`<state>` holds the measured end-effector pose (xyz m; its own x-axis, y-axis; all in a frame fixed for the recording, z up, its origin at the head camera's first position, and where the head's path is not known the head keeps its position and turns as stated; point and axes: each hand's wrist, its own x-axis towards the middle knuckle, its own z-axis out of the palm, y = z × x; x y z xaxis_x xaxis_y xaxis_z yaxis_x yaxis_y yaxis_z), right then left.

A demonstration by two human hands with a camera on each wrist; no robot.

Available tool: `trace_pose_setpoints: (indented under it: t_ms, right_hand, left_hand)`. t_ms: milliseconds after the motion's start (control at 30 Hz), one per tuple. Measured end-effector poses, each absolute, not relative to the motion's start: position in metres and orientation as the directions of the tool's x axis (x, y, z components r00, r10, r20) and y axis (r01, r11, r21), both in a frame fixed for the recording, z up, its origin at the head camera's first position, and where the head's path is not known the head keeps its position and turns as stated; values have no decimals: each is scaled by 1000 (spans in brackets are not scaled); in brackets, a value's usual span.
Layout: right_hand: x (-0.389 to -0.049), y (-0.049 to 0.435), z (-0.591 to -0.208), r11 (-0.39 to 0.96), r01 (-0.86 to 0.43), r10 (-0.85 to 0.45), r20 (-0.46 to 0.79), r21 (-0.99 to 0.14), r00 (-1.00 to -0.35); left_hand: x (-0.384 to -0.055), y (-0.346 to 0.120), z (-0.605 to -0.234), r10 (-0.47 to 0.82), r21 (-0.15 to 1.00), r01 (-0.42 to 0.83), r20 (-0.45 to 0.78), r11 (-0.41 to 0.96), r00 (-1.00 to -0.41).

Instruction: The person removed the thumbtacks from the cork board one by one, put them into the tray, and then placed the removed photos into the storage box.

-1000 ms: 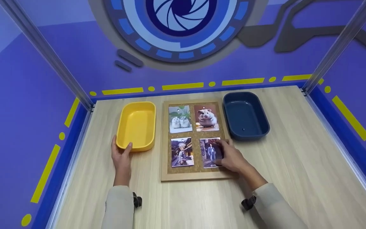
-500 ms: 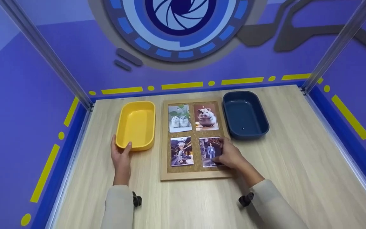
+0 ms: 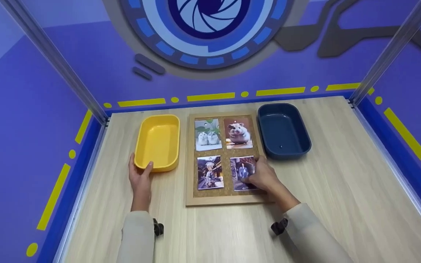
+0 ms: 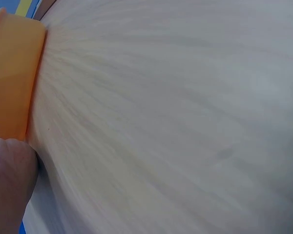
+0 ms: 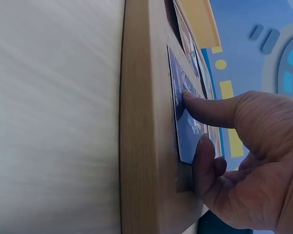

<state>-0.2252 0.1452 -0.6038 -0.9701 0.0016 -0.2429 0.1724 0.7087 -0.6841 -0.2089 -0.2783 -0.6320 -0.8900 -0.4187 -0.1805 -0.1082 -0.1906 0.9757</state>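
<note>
A wood-framed cork board [image 3: 227, 201] lies on the table with photo cards pinned on it. At the lower right, my right hand [image 3: 267, 178] pinches the photo of a standing person [image 3: 242, 170]. In the right wrist view the thumb [image 5: 210, 109] lies across this photo's face, and the index fingertip is at its edge. The other fingers are curled beneath. My left hand [image 3: 140, 182] grips the near-left corner of a yellow tray [image 3: 157, 166], thumb over the rim and fingers along the outer side. The left wrist view shows only a bit of that hand against the tray's wall.
Two hamster photos, one of a pair [image 3: 208, 135] and one of a single hamster [image 3: 239, 135], fill the board's upper half. A costumed-figure photo [image 3: 210, 173] is at lower left. A dark blue tray [image 3: 287, 155] stands right of the board. Walls enclose the table's back and sides.
My right hand has shifted slightly left over the lower-right photo, and its thumb has slid further onto the face. My left hand and the yellow tray stay in place.
</note>
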Motion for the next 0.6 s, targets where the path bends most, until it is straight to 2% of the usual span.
trace_pose_setpoints:
  t_ms: [400,600]
  right_hand:
    - [-246,160,-601,732,75,-132,-249,-677,-959]
    - [-248,163,-603,717,75,-131,-240,-693,-962]
  left_hand:
    - [-199,-275,-616,-396,968,-158,-225,-195,-890]
    - [-203,-275,-616,-395,970,-147,-214,-193,-893]
